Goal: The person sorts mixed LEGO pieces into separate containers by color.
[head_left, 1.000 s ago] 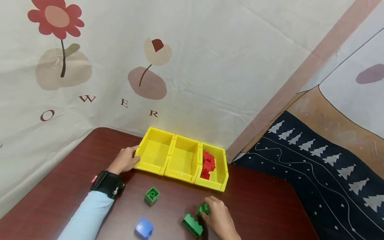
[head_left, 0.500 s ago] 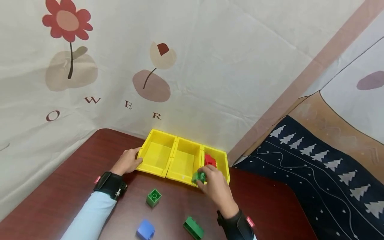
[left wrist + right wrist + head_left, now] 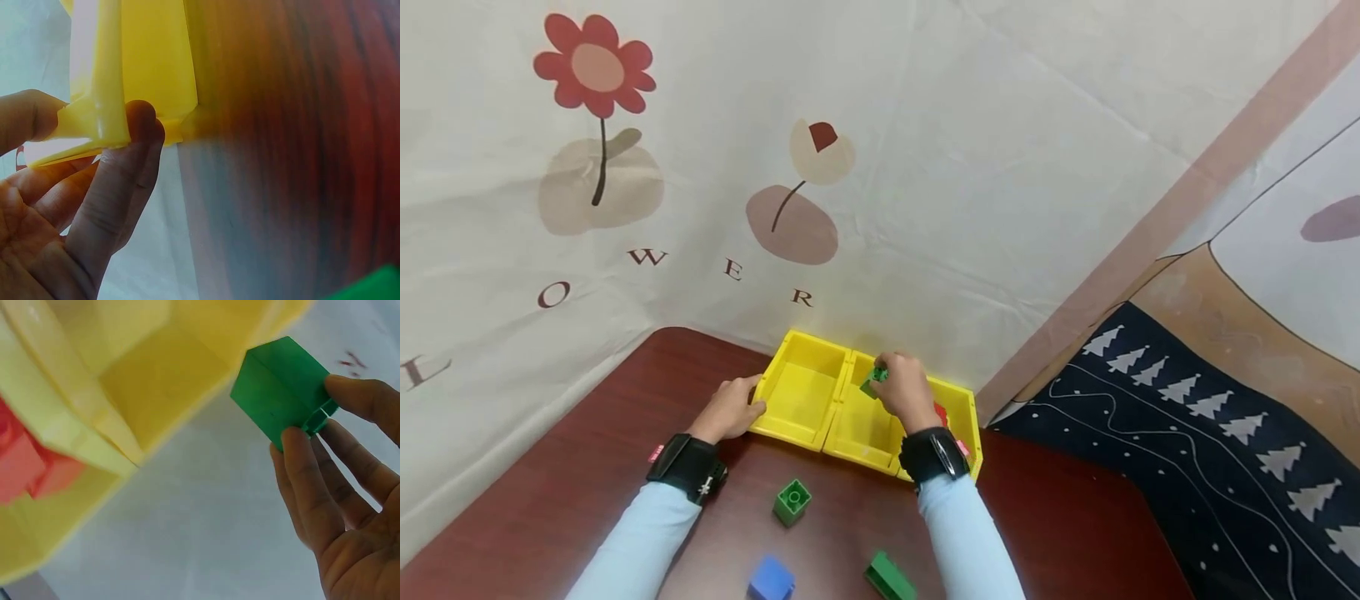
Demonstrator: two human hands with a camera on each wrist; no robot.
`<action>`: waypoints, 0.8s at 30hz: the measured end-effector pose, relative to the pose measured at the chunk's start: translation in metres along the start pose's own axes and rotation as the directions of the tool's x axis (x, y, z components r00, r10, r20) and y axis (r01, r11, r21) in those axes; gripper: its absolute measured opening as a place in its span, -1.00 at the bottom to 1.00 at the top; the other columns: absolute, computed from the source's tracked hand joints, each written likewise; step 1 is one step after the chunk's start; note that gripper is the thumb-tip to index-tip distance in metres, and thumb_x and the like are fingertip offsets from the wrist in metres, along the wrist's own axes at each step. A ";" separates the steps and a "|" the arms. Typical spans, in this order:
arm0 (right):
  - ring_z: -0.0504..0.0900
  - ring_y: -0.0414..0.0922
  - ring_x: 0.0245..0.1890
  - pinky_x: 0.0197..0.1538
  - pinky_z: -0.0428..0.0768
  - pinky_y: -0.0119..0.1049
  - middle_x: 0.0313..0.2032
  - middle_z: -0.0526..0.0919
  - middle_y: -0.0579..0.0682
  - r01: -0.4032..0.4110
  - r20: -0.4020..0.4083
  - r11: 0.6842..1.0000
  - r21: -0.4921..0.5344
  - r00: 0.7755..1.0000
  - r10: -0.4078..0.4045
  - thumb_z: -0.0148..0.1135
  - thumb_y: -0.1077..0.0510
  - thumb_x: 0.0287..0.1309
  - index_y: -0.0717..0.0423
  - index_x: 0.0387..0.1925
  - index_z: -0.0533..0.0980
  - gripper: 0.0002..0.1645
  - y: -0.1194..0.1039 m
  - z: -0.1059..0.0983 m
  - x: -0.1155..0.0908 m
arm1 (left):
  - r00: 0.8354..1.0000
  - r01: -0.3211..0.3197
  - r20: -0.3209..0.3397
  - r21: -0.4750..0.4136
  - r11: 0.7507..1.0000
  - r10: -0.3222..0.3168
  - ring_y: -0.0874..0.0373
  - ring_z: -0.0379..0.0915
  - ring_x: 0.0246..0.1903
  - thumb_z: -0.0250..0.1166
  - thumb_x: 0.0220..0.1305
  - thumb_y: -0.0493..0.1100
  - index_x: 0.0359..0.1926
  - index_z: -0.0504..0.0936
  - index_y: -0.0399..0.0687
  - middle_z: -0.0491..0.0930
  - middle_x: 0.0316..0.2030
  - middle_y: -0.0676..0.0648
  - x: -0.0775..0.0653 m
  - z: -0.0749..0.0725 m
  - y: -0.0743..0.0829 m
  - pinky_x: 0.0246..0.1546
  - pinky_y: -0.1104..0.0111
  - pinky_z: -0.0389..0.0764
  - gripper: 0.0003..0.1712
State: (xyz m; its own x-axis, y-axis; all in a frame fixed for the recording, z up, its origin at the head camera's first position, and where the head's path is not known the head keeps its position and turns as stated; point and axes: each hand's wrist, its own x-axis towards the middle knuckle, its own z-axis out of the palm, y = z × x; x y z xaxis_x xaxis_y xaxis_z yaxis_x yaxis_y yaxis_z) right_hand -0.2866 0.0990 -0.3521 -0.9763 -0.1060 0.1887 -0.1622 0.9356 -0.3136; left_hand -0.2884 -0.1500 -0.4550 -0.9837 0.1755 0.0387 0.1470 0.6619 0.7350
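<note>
A boxy green plastic block (image 3: 874,382) is pinched between the thumb and fingers of the right hand (image 3: 907,390); in the head view I see it over the middle compartment of the yellow plastic 3-compartment tray (image 3: 805,396). I have the left hand (image 3: 727,410) pinching the tray's left edge. Angular red plastic blocks (image 3: 941,414) sit in the right compartment. On the glossy red-brown surface (image 3: 831,521) I count 1 squarish green plastic brick (image 3: 792,502), 1 long green plastic brick (image 3: 890,577) and 1 blue plastic cuboid (image 3: 771,578).
</note>
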 end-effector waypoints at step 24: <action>0.55 0.02 -0.39 -0.18 0.64 -0.15 -0.31 0.69 0.15 -0.070 0.151 0.994 -0.085 0.985 0.082 0.40 0.38 0.01 0.25 -0.25 0.67 -0.81 0.012 0.070 0.030 | 0.999 0.036 0.000 -0.009 0.999 -0.036 0.00 0.50 -0.21 0.15 0.34 -0.27 0.38 0.26 -0.43 0.47 0.20 -0.41 0.000 0.001 0.000 -0.08 0.18 0.57 -0.37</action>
State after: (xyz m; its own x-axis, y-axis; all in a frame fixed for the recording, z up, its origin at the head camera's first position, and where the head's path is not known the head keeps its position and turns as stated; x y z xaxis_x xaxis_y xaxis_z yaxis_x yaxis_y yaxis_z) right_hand -0.3279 0.0840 -0.4151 -0.9967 -0.0785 0.0194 -0.0809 0.9658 -0.2462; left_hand -0.2885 -0.1495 -0.4558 -0.9883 0.1518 0.0122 0.1107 0.6613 0.7419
